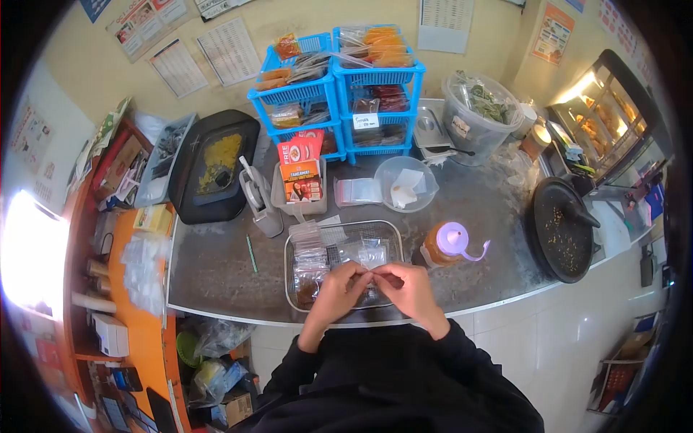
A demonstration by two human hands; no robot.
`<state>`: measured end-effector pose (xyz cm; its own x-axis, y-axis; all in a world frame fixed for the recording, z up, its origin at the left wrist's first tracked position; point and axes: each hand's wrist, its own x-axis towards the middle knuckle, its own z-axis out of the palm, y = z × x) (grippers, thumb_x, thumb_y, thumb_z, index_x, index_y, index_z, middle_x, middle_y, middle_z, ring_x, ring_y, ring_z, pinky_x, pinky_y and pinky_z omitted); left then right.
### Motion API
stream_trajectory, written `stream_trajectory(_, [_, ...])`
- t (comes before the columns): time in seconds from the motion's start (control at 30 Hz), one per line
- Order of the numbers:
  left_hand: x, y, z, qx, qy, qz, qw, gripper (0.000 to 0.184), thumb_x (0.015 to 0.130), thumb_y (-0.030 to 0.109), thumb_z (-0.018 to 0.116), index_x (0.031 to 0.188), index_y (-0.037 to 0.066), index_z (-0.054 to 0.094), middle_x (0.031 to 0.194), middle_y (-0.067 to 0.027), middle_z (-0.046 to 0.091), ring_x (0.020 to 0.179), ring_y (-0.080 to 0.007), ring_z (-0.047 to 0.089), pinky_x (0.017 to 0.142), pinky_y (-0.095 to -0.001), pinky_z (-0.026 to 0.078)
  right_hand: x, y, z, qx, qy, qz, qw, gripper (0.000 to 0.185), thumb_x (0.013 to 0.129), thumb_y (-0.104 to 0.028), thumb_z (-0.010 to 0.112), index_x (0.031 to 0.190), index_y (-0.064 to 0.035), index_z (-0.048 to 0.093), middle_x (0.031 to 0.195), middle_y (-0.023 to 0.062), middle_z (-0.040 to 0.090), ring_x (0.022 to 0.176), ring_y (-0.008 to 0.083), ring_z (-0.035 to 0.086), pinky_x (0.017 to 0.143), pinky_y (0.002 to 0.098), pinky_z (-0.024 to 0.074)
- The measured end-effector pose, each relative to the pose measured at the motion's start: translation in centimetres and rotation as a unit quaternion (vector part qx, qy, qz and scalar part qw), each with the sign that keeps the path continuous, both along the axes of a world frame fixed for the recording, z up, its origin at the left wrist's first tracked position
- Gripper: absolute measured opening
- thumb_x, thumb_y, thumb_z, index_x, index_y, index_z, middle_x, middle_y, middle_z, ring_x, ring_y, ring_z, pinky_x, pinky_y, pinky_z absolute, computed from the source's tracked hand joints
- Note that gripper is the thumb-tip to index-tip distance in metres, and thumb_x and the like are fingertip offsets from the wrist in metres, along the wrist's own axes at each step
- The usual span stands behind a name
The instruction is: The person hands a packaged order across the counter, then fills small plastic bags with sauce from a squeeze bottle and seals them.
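Observation:
My left hand point(341, 290) and my right hand point(407, 289) meet over the front of a wire-mesh basket point(398, 242). Thumbs and forefingers of both are pinched together on what looks like a small clear plastic bag, mostly covered by the fingers. Just beyond the fingertips, more clear plastic bags point(372, 252) lie in the basket. Along its left side runs a row of small filled sachets point(310, 252), with brownish contents showing at the near end. Right of the basket stands a squeeze bottle point(449, 242) with a lilac cap and brown contents.
Behind the basket are a grey bin of red leaflets point(300, 180), a clear round bowl point(426, 189), a pack of plastic bags point(359, 192) and a tape dispenser point(261, 206). Blue tiered racks point(377, 77) stand farther back. A stone mortar point(559, 238) sits right; a green pen point(252, 254) lies left.

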<state>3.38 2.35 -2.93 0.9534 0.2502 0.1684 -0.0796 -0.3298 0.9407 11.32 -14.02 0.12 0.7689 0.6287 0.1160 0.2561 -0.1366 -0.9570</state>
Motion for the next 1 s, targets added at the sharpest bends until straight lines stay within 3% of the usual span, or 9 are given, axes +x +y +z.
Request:
stream_trajectory(0.07, [0.2,-1.0,0.3,0.162,-0.052,0.037,0.985,0.011,0.09,0.008,0.067,0.09,0.0,0.06,0.076,-0.0136,0.063,0.057,-0.0298,0.062,0.054,-0.0378,0.048,-0.5,0.5,-0.5,0.003,-0.08,-0.052,0.995,0.014,0.083,-0.003,0.071,0.097,-0.0002,0.07,0.086,0.012,0.07,0.076,0.0229,0.072,0.067,0.0289,0.0566])
stream_trajectory(0.17, [0.4,-1.8,0.5,0.195,-0.016,0.073,0.978,0.015,0.087,0.009,0.068,0.088,0.001,0.056,0.073,-0.0194,0.058,0.064,-0.039,0.061,0.056,-0.0422,0.048,-0.2,1.0,-1.8,0.015,-0.159,-0.136,0.978,0.015,0.079,0.001,0.072,0.094,0.0005,0.068,0.084,0.0127,0.068,0.073,0.0234,0.071,0.066,0.028,0.0561])
stream_trajectory(0.27, [0.1,-1.9,-0.6,0.188,-0.002,0.067,0.98,0.018,0.083,0.01,0.074,0.088,0.001,0.06,0.077,-0.013,0.058,0.062,-0.0235,0.06,0.052,-0.0354,0.044,0.1,0.9,-1.9,0.029,-0.183,-0.15,0.971,0.018,0.078,0.003,0.073,0.095,-0.001,0.066,0.083,0.0121,0.067,0.072,0.025,0.07,0.064,0.0307,0.0551])
stream_trajectory(0.37, [0.3,-1.4,1.8,0.263,-0.05,0.109,0.957,0.03,0.082,0.021,0.078,0.098,0.004,0.06,0.092,-0.0131,0.061,0.077,-0.0263,0.062,0.063,-0.0388,0.049,-0.1,0.8,-1.7,0.051,-0.149,-0.154,0.975,0.019,0.079,0.005,0.071,0.096,-0.0018,0.065,0.083,0.0118,0.066,0.072,0.0266,0.069,0.064,0.0331,0.0541])
stream_trajectory(0.4, [0.6,-1.2,2.8,0.316,-0.1,0.121,0.936,0.053,0.078,0.031,0.08,0.116,0.004,0.056,0.112,-0.0143,0.059,0.096,-0.0304,0.059,0.08,-0.0427,0.048,-0.2,0.7,-1.6,0.06,-0.132,-0.158,0.977,0.019,0.079,0.006,0.07,0.096,-0.0018,0.065,0.083,0.0118,0.065,0.072,0.0268,0.068,0.064,0.0335,0.0539])
stream_trajectory(0.5, [1.6,-0.5,4.5,0.43,-0.152,0.03,0.89,0.072,0.076,0.035,0.08,0.131,0.002,0.047,0.123,-0.0161,0.055,0.107,-0.034,0.053,0.089,-0.0456,0.045,-0.2,-0.5,-1.1,0.03,-0.155,-0.095,0.983,0.019,0.081,0.008,0.068,0.097,-0.001,0.066,0.085,0.013,0.066,0.075,0.0276,0.069,0.066,0.0336,0.0542])
stream_trajectory(0.7, [2.1,-0.9,-1.3,0.29,-0.179,-0.099,0.935,0.071,0.078,0.035,0.076,0.135,0.003,0.05,0.116,-0.013,0.058,0.101,-0.0303,0.055,0.09,-0.0414,0.044,-0.1,-3.0,0.3,0.005,-0.053,-0.006,0.999,0.018,0.082,0.002,0.069,0.1,0.002,0.07,0.092,0.0159,0.068,0.081,0.0287,0.07,0.069,0.0321,0.0555])
stream_trajectory(0.8, [1.9,-1.2,-1.3,0.321,-0.181,-0.139,0.919,0.066,0.079,0.033,0.075,0.133,0.003,0.052,0.118,-0.0117,0.058,0.1,-0.0301,0.055,0.089,-0.0413,0.044,-0.1,-4.5,1.5,-0.066,0.023,0.004,0.998,0.019,0.082,-0.002,0.072,0.101,0.003,0.07,0.093,0.0152,0.069,0.079,0.0268,0.069,0.069,0.032,0.0558])
stream_trajectory(1.0, [2.0,-0.6,-3.4,0.359,-0.215,-0.147,0.896,0.064,0.071,0.02,0.083,0.124,0.003,0.05,0.113,-0.0129,0.06,0.1,-0.0331,0.055,0.087,-0.0401,0.045,-1.7,-6.0,-2.1,0.009,-0.082,-0.136,0.987,0.039,0.074,-0.013,0.084,0.107,0.0,0.067,0.098,0.0126,0.066,0.091,0.0263,0.066,0.075,0.0331,0.0546])
